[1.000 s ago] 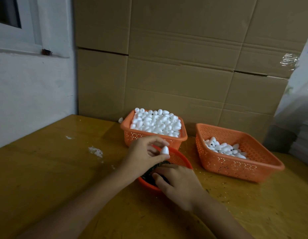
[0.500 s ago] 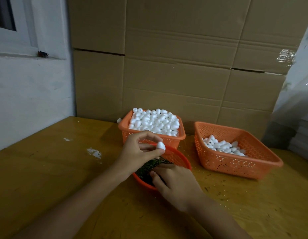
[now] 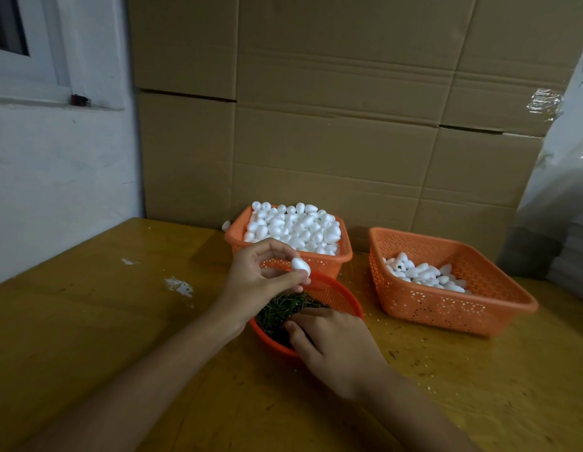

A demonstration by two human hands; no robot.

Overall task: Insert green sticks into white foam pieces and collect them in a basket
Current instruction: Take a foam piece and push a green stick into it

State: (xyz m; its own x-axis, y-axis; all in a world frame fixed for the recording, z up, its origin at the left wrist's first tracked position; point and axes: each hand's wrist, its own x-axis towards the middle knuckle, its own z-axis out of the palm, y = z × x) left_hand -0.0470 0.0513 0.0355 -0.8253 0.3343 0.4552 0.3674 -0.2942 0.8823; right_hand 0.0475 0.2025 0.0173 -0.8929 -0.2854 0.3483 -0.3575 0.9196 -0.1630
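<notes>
Foam piece point(image 3: 300, 267) pinched by left hand point(image 3: 260, 283) at bowl's point(image 3: 344, 296) 12 o'clock; right hand point(image 3: 332, 345) curled among green sticks point(image 3: 278, 313), grasp untellable; one stick best singled out, foam held steady.

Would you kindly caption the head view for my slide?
Left hand pinches a white foam piece; right hand reaches into the bowl of green sticks.

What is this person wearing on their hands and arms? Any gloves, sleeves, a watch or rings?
Nothing that shows. The left hand and the right hand are bare, with no gloves and no rings that I can make out. The left forearm and the right forearm are bare too: no watch, bracelet or sleeve appears before they leave the bottom of the picture.
</notes>
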